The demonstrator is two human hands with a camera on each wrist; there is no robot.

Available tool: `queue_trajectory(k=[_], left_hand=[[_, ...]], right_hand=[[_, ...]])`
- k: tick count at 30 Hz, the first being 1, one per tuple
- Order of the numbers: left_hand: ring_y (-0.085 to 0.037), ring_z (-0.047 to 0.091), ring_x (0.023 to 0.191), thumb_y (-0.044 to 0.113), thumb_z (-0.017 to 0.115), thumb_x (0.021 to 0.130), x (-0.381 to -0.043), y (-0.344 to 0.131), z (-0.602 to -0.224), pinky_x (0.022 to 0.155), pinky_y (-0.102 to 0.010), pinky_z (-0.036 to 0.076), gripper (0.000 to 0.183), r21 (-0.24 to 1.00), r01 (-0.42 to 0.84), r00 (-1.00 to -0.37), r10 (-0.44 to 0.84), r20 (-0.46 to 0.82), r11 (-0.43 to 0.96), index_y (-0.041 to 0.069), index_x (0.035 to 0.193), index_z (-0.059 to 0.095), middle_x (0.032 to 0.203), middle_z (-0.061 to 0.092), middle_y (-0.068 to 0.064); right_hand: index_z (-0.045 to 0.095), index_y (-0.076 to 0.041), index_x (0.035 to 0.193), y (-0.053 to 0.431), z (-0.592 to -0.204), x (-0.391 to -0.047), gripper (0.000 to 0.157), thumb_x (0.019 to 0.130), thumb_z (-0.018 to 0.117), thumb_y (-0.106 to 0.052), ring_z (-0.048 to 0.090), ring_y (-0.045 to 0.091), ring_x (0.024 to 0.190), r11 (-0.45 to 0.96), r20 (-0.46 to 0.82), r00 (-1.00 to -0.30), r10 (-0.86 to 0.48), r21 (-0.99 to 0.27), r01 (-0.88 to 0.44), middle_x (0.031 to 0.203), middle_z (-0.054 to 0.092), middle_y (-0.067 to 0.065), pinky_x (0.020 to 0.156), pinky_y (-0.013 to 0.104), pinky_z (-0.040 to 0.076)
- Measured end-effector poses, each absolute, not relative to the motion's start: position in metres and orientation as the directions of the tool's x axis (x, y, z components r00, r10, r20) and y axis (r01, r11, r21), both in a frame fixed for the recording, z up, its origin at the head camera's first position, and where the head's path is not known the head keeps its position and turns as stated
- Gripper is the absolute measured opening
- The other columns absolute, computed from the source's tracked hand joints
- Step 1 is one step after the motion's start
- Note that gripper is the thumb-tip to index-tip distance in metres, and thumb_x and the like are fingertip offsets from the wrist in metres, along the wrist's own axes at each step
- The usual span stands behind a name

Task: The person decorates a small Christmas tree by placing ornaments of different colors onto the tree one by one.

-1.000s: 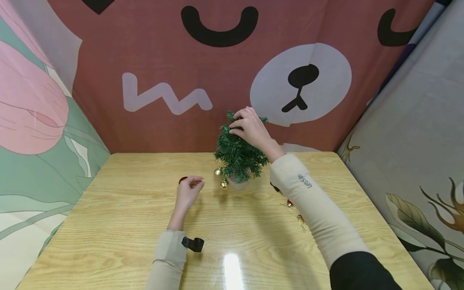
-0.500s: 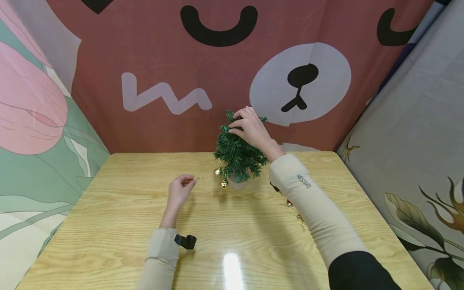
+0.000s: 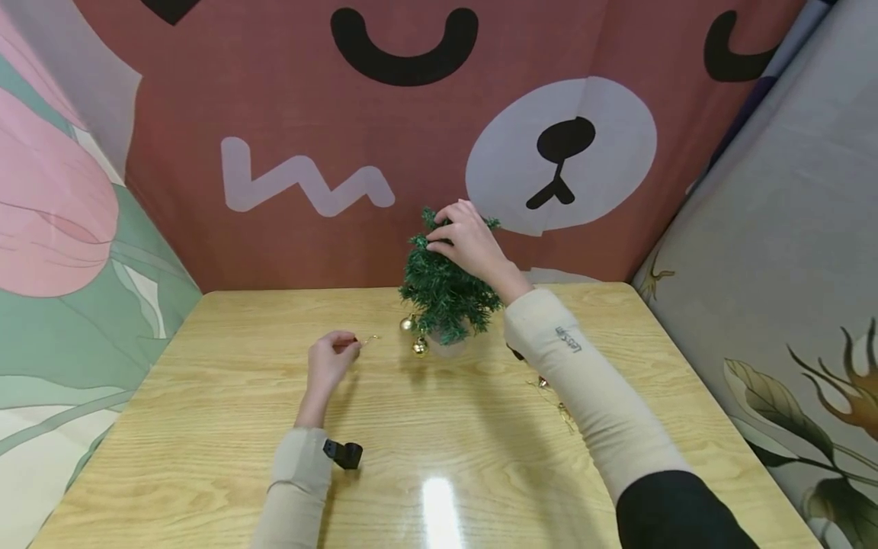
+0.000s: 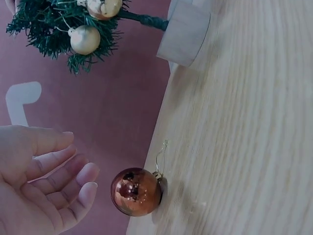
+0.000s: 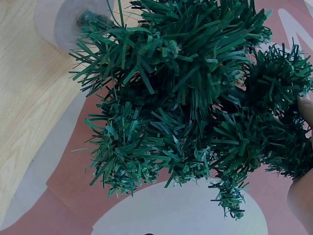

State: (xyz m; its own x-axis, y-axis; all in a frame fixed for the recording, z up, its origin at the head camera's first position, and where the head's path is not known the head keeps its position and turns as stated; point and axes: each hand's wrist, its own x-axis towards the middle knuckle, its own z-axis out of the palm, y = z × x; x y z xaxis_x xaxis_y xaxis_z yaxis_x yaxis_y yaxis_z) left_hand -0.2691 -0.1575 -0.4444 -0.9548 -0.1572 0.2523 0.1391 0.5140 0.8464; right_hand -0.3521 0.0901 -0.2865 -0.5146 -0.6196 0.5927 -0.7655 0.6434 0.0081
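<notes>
A small green Christmas tree (image 3: 446, 293) stands at the back of the table, its round pale base (image 4: 188, 36) showing in the left wrist view. With fingers bent around its upper branches, my right hand (image 3: 469, 242) holds the tree near the top. Two gold baubles (image 3: 420, 347) hang low on the left side. A shiny copper-red bauble (image 4: 134, 192) with a gold loop lies on the table. Beside it, my left hand (image 4: 49, 181) has loosely bent fingers and holds nothing; a gap separates them. In the head view this hand mostly hides the bauble.
More small ornaments with gold strings (image 3: 564, 417) lie on the table (image 3: 439, 435) to the right, partly behind my right sleeve (image 3: 590, 381). A brown cloth (image 3: 309, 252) with a bear design hangs directly behind the table.
My left hand has moved left and now covers most of the red bauble, whose gold loop shows right of the fingers. The right hand stays on the tree. The head view has shifted slightly.
</notes>
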Motion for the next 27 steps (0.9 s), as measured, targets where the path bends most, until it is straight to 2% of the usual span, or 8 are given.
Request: queue_trajectory(k=[10, 14, 22, 27], left_hand=[[-0.029, 0.057, 0.078, 0.002, 0.062, 0.081, -0.273, -0.168, -0.445, 0.066, -0.037, 0.045, 0.019, 0.802, 0.116, -0.939, -0.199, 0.28, 0.586, -0.008, 0.097, 0.064, 0.085, 0.063, -0.02], [-0.032, 0.058, 0.078, -0.001, 0.063, 0.078, -0.274, -0.171, -0.447, 0.07, -0.04, 0.045, 0.02, 0.794, 0.122, -0.932, -0.207, 0.299, 0.596, -0.01, 0.096, 0.063, 0.085, 0.063, -0.022], [-0.039, 0.05, 0.099, 0.001, 0.064, 0.079, -0.275, -0.174, -0.451, 0.081, -0.045, 0.043, 0.038, 0.811, 0.077, -0.952, -0.199, 0.233, 0.58, -0.012, 0.114, 0.053, 0.113, 0.053, -0.028], [-0.04, 0.046, 0.105, 0.003, 0.064, 0.08, -0.277, -0.176, -0.456, 0.084, -0.046, 0.041, 0.044, 0.827, 0.036, -0.965, -0.194, 0.174, 0.561, -0.012, 0.119, 0.049, 0.119, 0.049, -0.028]], right_hand=[[0.072, -0.005, 0.09, 0.088, -0.287, -0.352, 0.017, 0.079, 0.067, -0.018, 0.047, 0.025, 0.101, 0.642, 0.597, -0.51, -0.619, 0.01, -0.767, 0.102, 0.056, 0.012, 0.106, 0.036, 0.013], [0.072, -0.005, 0.09, 0.088, -0.287, -0.352, 0.017, 0.08, 0.067, -0.018, 0.047, 0.025, 0.101, 0.645, 0.594, -0.516, -0.617, 0.007, -0.764, 0.102, 0.056, 0.012, 0.106, 0.036, 0.012], [0.072, -0.006, 0.09, 0.088, -0.286, -0.35, 0.017, 0.08, 0.067, -0.018, 0.047, 0.026, 0.101, 0.645, 0.596, -0.513, -0.618, 0.011, -0.764, 0.102, 0.056, 0.012, 0.106, 0.037, 0.012], [0.072, -0.006, 0.09, 0.089, -0.287, -0.35, 0.017, 0.08, 0.067, -0.018, 0.047, 0.026, 0.101, 0.647, 0.595, -0.514, -0.618, 0.014, -0.762, 0.103, 0.056, 0.012, 0.106, 0.037, 0.012]])
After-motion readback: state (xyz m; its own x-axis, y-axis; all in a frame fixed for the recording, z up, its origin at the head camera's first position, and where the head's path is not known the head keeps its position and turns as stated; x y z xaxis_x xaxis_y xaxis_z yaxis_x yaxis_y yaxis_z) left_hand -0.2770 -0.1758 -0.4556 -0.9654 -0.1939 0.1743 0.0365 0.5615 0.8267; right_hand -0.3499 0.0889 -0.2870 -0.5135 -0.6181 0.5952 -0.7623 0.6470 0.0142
